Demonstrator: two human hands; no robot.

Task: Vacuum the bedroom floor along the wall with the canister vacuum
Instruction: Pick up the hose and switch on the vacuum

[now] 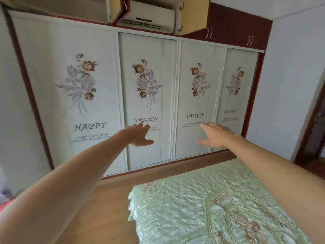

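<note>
Both my arms stretch forward at chest height toward a white wardrobe. My left hand (pixel 139 135) is held out flat with fingers straight and holds nothing. My right hand (pixel 215 136) is likewise spread in the air, palm down, holding nothing. The wooden floor (pixel 109 205) runs in a strip between the wardrobe and the bed. No canister vacuum, hose or wand shows in the head view.
A wardrobe with sliding flowered doors (pixel 147 103) fills the far wall. A bed with a pale green quilted cover (pixel 202 205) takes up the lower right. An air conditioner (pixel 149 16) hangs above. A doorway (pixel 314 127) is at the right edge.
</note>
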